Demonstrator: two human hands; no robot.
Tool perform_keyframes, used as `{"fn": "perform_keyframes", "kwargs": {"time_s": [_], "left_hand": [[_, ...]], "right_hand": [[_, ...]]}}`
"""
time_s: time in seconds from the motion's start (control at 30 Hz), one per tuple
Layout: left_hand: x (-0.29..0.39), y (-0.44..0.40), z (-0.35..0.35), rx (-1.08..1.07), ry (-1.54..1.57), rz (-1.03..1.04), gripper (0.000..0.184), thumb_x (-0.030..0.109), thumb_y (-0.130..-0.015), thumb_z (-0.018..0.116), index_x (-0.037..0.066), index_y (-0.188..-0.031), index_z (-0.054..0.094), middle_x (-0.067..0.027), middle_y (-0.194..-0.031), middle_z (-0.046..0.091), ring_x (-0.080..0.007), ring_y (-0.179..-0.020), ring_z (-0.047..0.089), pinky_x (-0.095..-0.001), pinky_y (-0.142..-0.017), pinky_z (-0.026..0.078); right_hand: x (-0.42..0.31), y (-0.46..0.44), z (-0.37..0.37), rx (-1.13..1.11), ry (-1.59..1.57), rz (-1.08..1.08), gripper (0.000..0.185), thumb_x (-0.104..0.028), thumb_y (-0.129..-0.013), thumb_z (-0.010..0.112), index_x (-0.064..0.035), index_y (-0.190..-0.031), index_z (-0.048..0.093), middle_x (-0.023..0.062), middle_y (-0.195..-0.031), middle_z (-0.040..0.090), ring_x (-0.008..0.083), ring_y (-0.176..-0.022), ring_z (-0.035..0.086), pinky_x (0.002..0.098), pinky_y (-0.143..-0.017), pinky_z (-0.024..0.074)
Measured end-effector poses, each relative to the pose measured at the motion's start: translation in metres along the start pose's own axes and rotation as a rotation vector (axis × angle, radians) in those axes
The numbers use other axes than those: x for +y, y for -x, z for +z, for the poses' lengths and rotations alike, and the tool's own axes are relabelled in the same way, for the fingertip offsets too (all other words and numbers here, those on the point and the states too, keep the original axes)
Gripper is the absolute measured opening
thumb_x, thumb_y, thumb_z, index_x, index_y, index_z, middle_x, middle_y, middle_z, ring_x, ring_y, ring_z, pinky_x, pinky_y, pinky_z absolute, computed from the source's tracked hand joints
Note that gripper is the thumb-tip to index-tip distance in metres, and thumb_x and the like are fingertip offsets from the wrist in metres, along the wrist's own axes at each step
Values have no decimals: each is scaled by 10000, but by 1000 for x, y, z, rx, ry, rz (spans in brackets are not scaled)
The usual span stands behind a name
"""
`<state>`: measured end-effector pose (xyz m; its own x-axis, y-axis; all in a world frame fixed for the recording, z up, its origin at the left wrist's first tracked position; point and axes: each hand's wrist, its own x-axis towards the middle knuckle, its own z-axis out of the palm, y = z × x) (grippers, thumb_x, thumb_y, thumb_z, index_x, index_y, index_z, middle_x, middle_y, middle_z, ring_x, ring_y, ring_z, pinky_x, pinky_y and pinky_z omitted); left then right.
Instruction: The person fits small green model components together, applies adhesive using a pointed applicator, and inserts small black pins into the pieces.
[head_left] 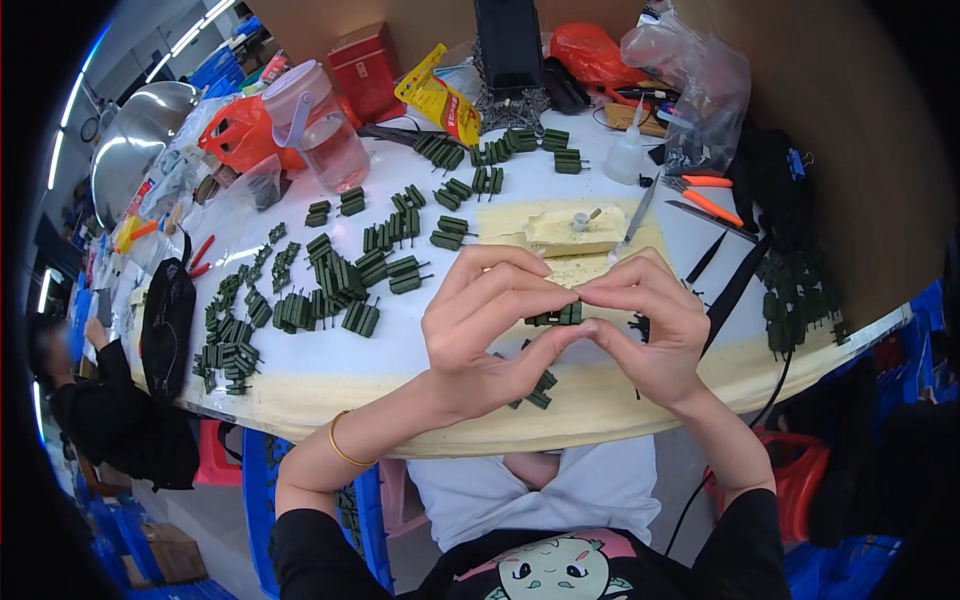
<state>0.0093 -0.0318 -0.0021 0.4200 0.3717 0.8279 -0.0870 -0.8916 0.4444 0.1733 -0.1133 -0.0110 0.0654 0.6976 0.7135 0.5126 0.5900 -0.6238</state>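
Observation:
Both my hands meet at the fingertips in the middle of the head view. My left hand [478,325] pinches a small dark green ribbed piece [566,315] between thumb and fingers. From the other side, my right hand [648,325] grips the same piece, and its fingers hide part of it. Just below my left hand lie a few more green pieces [540,388] on the table. Beyond the fingertips sits a cream-coloured block [570,232] with a small pot on top. A knife-like metal tool [638,222] rests against its right side.
Several green block groups [335,270] spread over the white table [400,335] to the left. Orange-handled pliers [712,205], a squeeze bottle [626,155] and black tweezers [706,258] lie right. A water jug [325,140] stands at the back left; another person [115,400] sits far left.

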Motion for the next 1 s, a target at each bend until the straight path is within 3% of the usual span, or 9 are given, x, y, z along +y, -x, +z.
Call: {"fn": "perform_keyframes", "kwargs": {"time_s": [0.23, 0.37, 0.73, 0.87, 1.0], "left_hand": [[0, 1, 3, 32, -5, 48, 278, 17, -610, 774, 42, -881, 722, -55, -828, 665, -210, -882, 584, -288, -732, 500], [1, 5, 4, 27, 6, 36, 299, 4, -617, 788, 45, -901, 705, -51, -838, 683, -213, -919, 566, -320, -820, 506], [-7, -4, -1, -36, -3, 102, 323, 32, -629, 819, 52, -930, 704, -44, -874, 691, -214, -941, 568, -320, -839, 502], [0, -11, -3, -39, 78, -63, 317, 48, -623, 807, 62, -924, 709, -28, -890, 677, -218, -973, 576, -309, -795, 493], [-7, -11, -5, -79, 76, -20, 326, 41, -623, 805, 75, -932, 707, -15, -913, 677, -220, -991, 571, -324, -823, 485]], "right_hand": [[2, 3, 2, 24, -20, -16, 254, 26, -676, 759, -46, -916, 718, 56, -855, 666, 160, -779, 514, 265, -712, 426], [0, 3, 4, 48, -1, -46, 305, 86, -646, 736, -51, -918, 723, 31, -857, 670, 155, -757, 518, 254, -704, 443], [2, 2, 4, 100, -53, -1, 309, 67, -655, 742, -62, -935, 718, 29, -883, 681, 155, -786, 540, 263, -743, 449], [4, 0, 3, 115, -114, 63, 300, 55, -664, 743, -73, -934, 716, 23, -908, 689, 155, -832, 551, 270, -783, 444], [5, -4, 1, 92, -76, 47, 291, 50, -668, 743, -79, -927, 715, 18, -919, 692, 153, -860, 551, 275, -809, 442]]}}
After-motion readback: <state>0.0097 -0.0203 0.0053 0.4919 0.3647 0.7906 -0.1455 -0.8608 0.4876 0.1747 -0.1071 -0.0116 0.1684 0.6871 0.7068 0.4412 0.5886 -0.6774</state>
